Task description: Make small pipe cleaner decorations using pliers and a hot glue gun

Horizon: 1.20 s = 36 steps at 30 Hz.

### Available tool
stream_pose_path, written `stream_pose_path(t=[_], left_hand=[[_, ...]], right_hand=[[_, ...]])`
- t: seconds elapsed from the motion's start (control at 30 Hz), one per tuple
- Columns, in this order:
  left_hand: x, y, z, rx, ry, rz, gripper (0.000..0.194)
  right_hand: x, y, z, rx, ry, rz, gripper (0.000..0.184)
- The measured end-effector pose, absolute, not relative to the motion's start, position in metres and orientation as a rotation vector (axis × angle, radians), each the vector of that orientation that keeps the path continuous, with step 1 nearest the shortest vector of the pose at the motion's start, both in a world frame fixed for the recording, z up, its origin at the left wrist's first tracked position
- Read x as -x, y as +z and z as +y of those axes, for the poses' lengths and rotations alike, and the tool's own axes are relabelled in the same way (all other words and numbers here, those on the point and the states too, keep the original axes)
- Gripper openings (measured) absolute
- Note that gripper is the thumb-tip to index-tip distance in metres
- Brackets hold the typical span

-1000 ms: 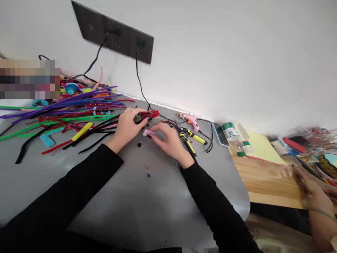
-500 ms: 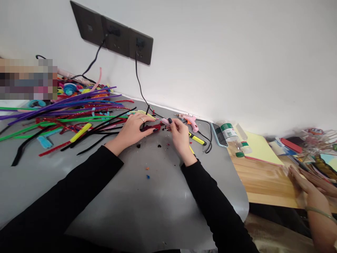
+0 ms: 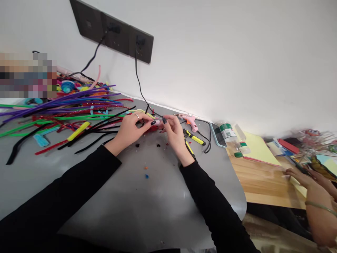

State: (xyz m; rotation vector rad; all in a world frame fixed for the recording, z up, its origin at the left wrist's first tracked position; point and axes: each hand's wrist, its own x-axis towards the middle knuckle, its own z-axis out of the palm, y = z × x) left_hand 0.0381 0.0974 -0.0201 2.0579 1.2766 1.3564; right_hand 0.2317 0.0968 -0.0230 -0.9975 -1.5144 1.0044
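Note:
A small pale pink piece (image 3: 157,122) of unclear kind is between my hands, just above the grey table. My left hand (image 3: 129,130) is closed in a pinch on its left end. Close by at the other end, my right hand (image 3: 173,135) has thumb and fingers drawn together; whatever they grip is hidden. A red fuzzy bit (image 3: 152,129) shows just under the left fingertips. Many pipe cleaners (image 3: 76,100) in purple, green, red and black lie left of my left hand. Yellow-handled pliers (image 3: 195,137) lie partly behind my right hand.
A pink glue gun (image 3: 190,121) with a black cord rests near the wall. Further right are a phone (image 3: 219,135), a plastic bottle (image 3: 230,137) and yellow paper (image 3: 259,149). Another person's hands (image 3: 308,181) are at the wooden table. Small scraps dot the grey table (image 3: 126,203).
The pink piece has moved left, from my right fingers into the pinch of my left hand. My left thumb and fingers, apart before, have closed. The other person's hands have shifted slightly.

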Motion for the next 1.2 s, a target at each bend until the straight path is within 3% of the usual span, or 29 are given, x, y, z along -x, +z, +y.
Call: stream_pose_path(t=[0.17, 0.3, 0.43, 0.57, 0.73, 0.93, 1.2], left_hand=[[-0.037, -0.028, 0.102, -2.238, 1.314, 1.262, 0.022], [-0.039, -0.031, 0.104, -2.338, 1.233, 1.172, 0.026], [-0.04, -0.031, 0.105, -2.348, 1.182, 1.209, 0.024], [-0.038, -0.035, 0.108, -2.353, 1.104, 1.253, 0.021], [-0.035, -0.042, 0.11, -2.376, 1.078, 1.304, 0.023], [-0.037, -0.037, 0.108, -2.343, 1.096, 1.268, 0.022], [-0.028, -0.03, 0.106, -2.448, 0.999, 1.011, 0.021]], right_hand=[[-0.245, -0.028, 0.109, 1.079, 1.014, -1.348, 0.039], [-0.249, -0.029, 0.111, 1.061, 1.05, -1.319, 0.031], [-0.252, -0.028, 0.11, 1.171, 0.666, -1.57, 0.018], [-0.26, -0.033, 0.109, 1.303, 0.233, -1.977, 0.021], [-0.259, -0.04, 0.11, 1.288, 0.082, -2.183, 0.019], [-0.253, -0.032, 0.11, 1.327, 0.157, -2.091, 0.013], [-0.247, -0.024, 0.105, 1.264, 0.577, -1.706, 0.003]])
